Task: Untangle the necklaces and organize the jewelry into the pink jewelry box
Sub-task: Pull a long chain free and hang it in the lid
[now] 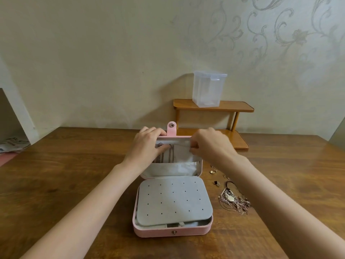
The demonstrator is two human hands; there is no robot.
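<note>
**Both hands work at the lid of the open jewelry box**

The wooden table (74, 174) carries the pink jewelry box (172, 231), open, with its lid upright at 12 o'clock. The left hand (147, 144) grips the lid's top edge, thumb pressing a thin chain (169, 154) inside. The right hand (211, 144) pinches the same chain. At 3 o'clock of the box lies a tangled pile of necklaces (235, 200), with small earrings (213, 171) near it.

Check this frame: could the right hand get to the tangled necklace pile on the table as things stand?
Probably yes. The tangled necklace pile lies in the open on the table, right of the pink jewelry box, with nothing over it. The right hand is busy at the lid and would need to let go.
</note>
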